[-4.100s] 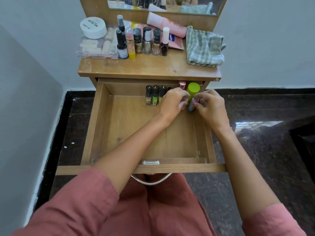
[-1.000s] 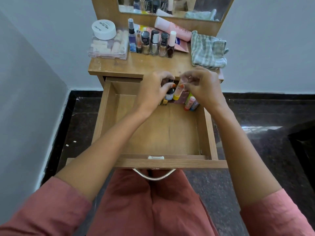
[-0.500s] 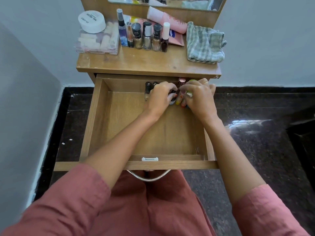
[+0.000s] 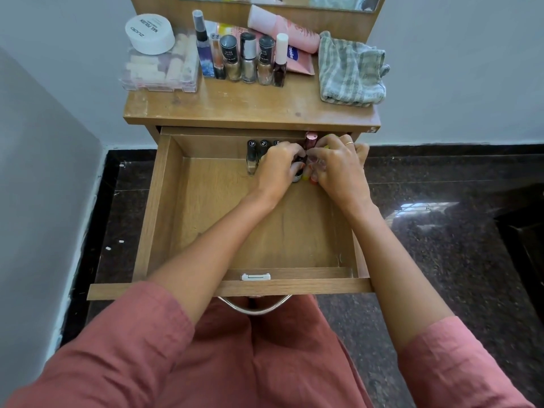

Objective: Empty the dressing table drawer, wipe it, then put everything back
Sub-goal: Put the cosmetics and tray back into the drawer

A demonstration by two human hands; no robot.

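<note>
The wooden drawer (image 4: 206,219) is pulled out under the dressing table top (image 4: 250,110). Both hands are together at its back right. My left hand (image 4: 278,169) curls round a small dark bottle (image 4: 297,175) that stands on the drawer floor. My right hand (image 4: 338,169) grips a small bottle with a yellow and orange end (image 4: 307,175). A pink-capped bottle (image 4: 310,140) rises just behind the fingers. To the left, black-capped nail polish bottles (image 4: 252,156) stand against the back wall. Anything under the hands is hidden.
On the table top stand a row of nail polish bottles (image 4: 248,58), a spray bottle (image 4: 203,45), a pink tube (image 4: 282,28), a white jar (image 4: 150,32) on a clear plastic box (image 4: 160,70), and a folded checked cloth (image 4: 350,72). Dark floor (image 4: 441,245) lies on both sides.
A second ago both hands held the small bottles higher, above the drawer's back edge. They have come down to the back right of the drawer floor and now hardly move.
</note>
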